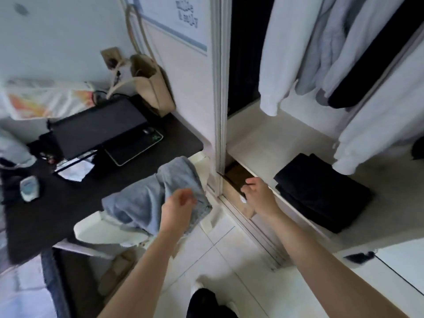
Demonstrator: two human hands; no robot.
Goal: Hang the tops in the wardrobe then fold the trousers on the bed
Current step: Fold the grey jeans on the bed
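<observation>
The left hand [177, 204] was curled around a bunch of light blue denim, the jeans [151, 198], gripping them at one end while the rest of the cloth sagged in folds over a white chair [107, 230] below. How the fingers lay in the fabric was hidden, since only the back of the hand faced the camera. The right hand [258, 193] reached towards the lower edge of the wardrobe [263, 143], its fingers loosely bent; something small and white showed beneath the palm, but motion blur made it impossible to tell what that was or whether the hand held it.

Inside the open wardrobe, several pale tops [305, 53] hung with their upper parts cut off by the top of the frame, so the rail and hangers were out of sight. A dark garment hung among them. A folded black garment [321, 191] lay on the wardrobe's shelf, just right of the right hand. Under the shelf edge a brownish recess was visible, too dim to read.

To the left, a dark worktop [57, 203] carried a black monitor [96, 127] and a mouse pad [135, 145]. A beige bag [151, 86] hung against the wall. The bed was not clearly visible.
</observation>
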